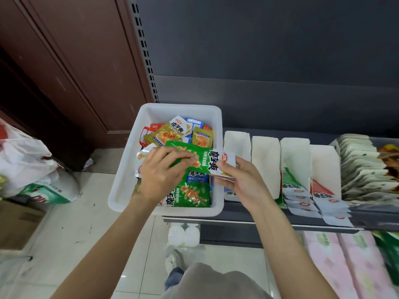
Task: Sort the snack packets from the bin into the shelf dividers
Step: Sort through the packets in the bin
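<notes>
Over the bin, green packet between both grips.

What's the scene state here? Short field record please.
left hand: pinches green packet
right hand: holds the same packet's white end
bin: white, on the shelf's left end, mixed packets inside
dividers: white, right of bin; some slots hold packets
held packet position: over the bin's right side

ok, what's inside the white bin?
The white bin holds loose snack packets: olive ones at the back, a green one at the front, blue and red between. Both hands and the green packet they hold cover the middle.
</notes>
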Tool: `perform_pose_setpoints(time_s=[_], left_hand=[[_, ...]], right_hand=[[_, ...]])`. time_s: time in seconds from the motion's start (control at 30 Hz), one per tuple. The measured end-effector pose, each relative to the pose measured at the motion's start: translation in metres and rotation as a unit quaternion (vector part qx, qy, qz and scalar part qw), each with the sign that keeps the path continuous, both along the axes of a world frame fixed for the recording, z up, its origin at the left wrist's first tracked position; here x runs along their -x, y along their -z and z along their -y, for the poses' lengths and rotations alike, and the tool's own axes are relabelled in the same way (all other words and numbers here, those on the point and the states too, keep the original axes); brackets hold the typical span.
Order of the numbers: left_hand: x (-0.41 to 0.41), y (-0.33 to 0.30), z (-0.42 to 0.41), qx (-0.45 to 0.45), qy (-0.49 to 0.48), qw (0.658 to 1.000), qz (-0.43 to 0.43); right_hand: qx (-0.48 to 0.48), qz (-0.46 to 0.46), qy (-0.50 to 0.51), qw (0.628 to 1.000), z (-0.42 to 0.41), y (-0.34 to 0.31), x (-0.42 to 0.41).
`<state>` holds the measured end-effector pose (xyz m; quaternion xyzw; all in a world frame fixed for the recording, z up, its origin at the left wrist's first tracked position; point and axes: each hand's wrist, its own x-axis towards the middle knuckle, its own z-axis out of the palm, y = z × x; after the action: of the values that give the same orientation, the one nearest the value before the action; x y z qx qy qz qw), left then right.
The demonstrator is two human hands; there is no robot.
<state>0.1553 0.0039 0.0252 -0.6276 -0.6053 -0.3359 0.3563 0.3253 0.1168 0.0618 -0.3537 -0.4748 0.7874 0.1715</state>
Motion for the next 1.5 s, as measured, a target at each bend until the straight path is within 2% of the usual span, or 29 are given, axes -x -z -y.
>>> perform_pose_setpoints(time_s=[0.1, 0.17, 0.23, 0.33, 0.43, 0.53, 0.63, 0.73, 0.77, 0.8, 0.87, 0.93, 0.97, 1.0, 1.03, 1.1, 1.13, 1.17, 1.23, 1.3, 1.37, 1.43, 1.5], left_hand=[[-0.016, 0.015, -0.016, 0.125, 0.008, 0.991, 0.055], [-0.032, 0.018, -0.03, 0.187, 0.022, 0.978, 0.094], [-0.055, 0.014, -0.048, 0.192, 0.058, 0.971, 0.133], [-0.098, 0.0, -0.085, 0.18, 0.117, 0.948, 0.236], [-0.147, -0.011, -0.126, 0.219, 0.174, 0.893, 0.353], [-0.179, -0.005, -0.152, 0.262, 0.189, 0.883, 0.341], [-0.186, 0.009, -0.157, 0.3, 0.135, 0.902, 0.281], [-0.182, 0.018, -0.155, 0.382, 0.074, 0.892, 0.229], [-0.18, 0.02, -0.154, 0.409, 0.065, 0.885, 0.214], [-0.179, 0.021, -0.153, 0.434, 0.062, 0.876, 0.202], [-0.178, 0.02, -0.152, 0.469, 0.065, 0.861, 0.187], [-0.177, 0.018, -0.149, 0.477, 0.07, 0.855, 0.193], [-0.175, 0.015, -0.145, 0.47, 0.072, 0.857, 0.201], [-0.172, 0.012, -0.14, 0.452, 0.072, 0.863, 0.215], [-0.168, 0.008, -0.132, 0.417, 0.069, 0.874, 0.239], [-0.153, 0.001, -0.108, 0.299, 0.053, 0.904, 0.302], [-0.142, -0.001, -0.094, 0.236, 0.041, 0.914, 0.328], [-0.127, 0.0, -0.078, 0.19, 0.026, 0.919, 0.344], [-0.09, 0.008, -0.044, 0.18, -0.015, 0.922, 0.341], [-0.049, 0.019, -0.013, 0.262, -0.073, 0.909, 0.317], [-0.014, 0.028, 0.012, 0.395, -0.151, 0.86, 0.286], [0.009, 0.033, 0.031, 0.504, -0.222, 0.795, 0.253], [0.021, 0.038, 0.041, 0.545, -0.233, 0.755, 0.281]], right_hand=[[-0.153, 0.043, 0.064, 0.985, -0.009, 0.002, -0.019], [-0.282, 0.082, 0.114, 0.949, -0.021, 0.0, -0.041], [-0.398, 0.111, 0.162, 0.896, -0.037, -0.001, -0.072], [-0.571, 0.176, 0.204, 0.775, -0.059, -0.002, -0.123], [-0.63, 0.198, 0.226, 0.716, -0.073, 0.0, -0.162], [-0.672, 0.239, 0.18, 0.677, -0.086, 0.017, -0.18], [-0.666, 0.259, 0.129, 0.688, -0.095, 0.043, -0.183], [-0.66, 0.267, 0.06, 0.7, -0.1, 0.065, -0.175], [-0.668, 0.279, 0.034, 0.69, -0.102, 0.069, -0.171], [-0.684, 0.3, 0.015, 0.665, -0.102, 0.073, -0.168], [-0.724, 0.353, 0.008, 0.593, -0.103, 0.079, -0.163], [-0.734, 0.39, 0.01, 0.556, -0.102, 0.082, -0.162], [-0.732, 0.39, 0.007, 0.559, -0.099, 0.081, -0.162], [-0.718, 0.374, 0.006, 0.587, -0.096, 0.078, -0.16], [-0.687, 0.338, 0.005, 0.643, -0.091, 0.069, -0.158], [-0.543, 0.202, 0.023, 0.814, -0.075, 0.041, -0.145], [-0.469, 0.139, 0.032, 0.872, -0.066, 0.026, -0.136], [-0.426, 0.098, 0.03, 0.899, -0.056, 0.014, -0.124], [-0.431, 0.093, -0.026, 0.897, -0.037, 0.004, -0.094], [-0.496, 0.114, -0.11, 0.854, -0.02, 0.006, -0.059], [-0.57, 0.13, -0.195, 0.788, -0.008, 0.019, -0.019], [-0.634, 0.176, -0.284, 0.697, 0.001, 0.036, 0.02], [-0.677, 0.222, -0.359, 0.603, 0.009, 0.049, 0.05]])
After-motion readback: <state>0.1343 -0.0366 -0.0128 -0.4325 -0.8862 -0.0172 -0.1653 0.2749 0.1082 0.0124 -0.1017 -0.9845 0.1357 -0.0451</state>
